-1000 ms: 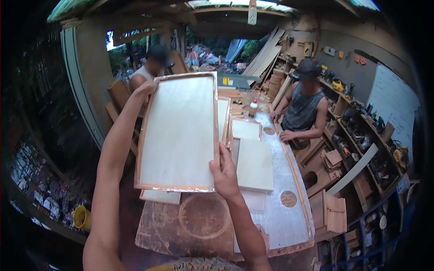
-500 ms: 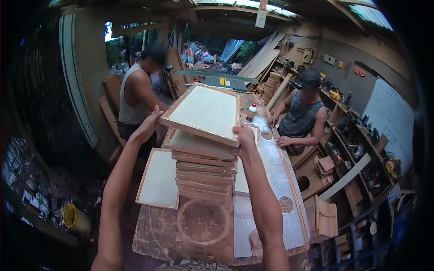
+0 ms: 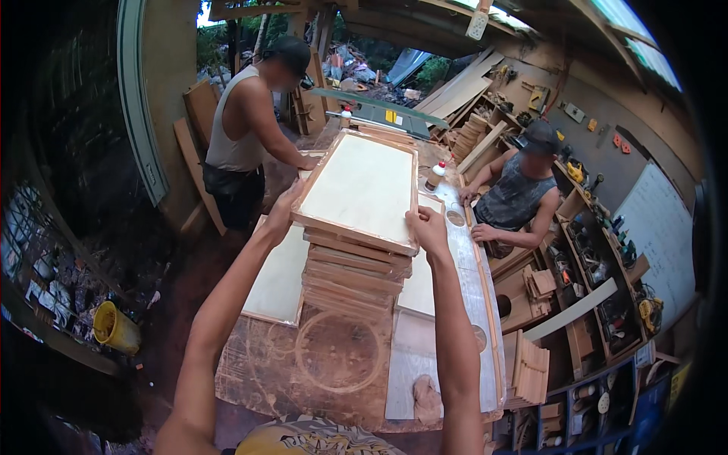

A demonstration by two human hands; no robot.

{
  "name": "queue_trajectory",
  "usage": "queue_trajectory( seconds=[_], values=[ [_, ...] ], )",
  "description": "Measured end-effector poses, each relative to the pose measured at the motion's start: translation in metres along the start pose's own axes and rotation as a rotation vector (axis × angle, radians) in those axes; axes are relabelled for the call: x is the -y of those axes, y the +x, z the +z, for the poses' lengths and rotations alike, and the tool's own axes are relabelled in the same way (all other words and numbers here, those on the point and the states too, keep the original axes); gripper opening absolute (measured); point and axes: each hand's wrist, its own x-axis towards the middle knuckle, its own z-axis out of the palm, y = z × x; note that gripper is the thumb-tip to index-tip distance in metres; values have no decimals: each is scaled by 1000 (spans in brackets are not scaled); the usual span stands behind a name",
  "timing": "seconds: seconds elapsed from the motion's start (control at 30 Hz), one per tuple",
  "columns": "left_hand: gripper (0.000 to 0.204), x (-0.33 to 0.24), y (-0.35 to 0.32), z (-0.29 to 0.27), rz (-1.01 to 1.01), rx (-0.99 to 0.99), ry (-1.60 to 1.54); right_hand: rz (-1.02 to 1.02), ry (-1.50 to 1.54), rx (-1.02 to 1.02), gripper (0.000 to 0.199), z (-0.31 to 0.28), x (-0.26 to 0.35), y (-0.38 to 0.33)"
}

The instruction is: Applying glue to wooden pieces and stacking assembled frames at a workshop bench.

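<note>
A wooden-framed panel with a pale flat face (image 3: 360,186) lies at the top of a tall stack of similar wooden frames (image 3: 353,284). Along its left edge, my left hand (image 3: 280,212) is closed on the rim. My right hand (image 3: 429,229) grips the right edge near the near corner, fingers bent around it. Whether the panel rests fully on the stack I cannot tell. Another pale framed panel (image 3: 277,277) lies left of the stack, partly behind my left forearm. On the right, one more panel (image 3: 417,292) is partly covered by my right arm.
The worn wooden workbench (image 3: 258,371) carries a glue bottle (image 3: 435,177), a crumpled cloth (image 3: 427,400) and a long wooden strip (image 3: 485,303). One person (image 3: 243,129) stands far left, touching a frame; another (image 3: 519,189) is at the right edge. Tool shelves (image 3: 584,250) line the right wall.
The panel in my hands has come down level onto the stack from a tilted, raised position. The person at left now leans closer to the bench. My view has shifted slightly.
</note>
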Motion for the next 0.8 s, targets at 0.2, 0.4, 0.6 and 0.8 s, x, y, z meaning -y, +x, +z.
queue_trajectory(
  seconds=[0.2,0.4,0.6,0.8],
  values=[
    [66,-4,5,6,157,57,101,74,209,49,31,6,8,-7],
    [61,-10,30,11,212,-139,345,34,324,49,30,4,0,3],
    [55,-11,13,11,61,-75,415,57,300,80,29,5,1,4],
    [52,-8,12,13,-11,-89,179,10,261,16,23,11,-2,4]
  ],
)
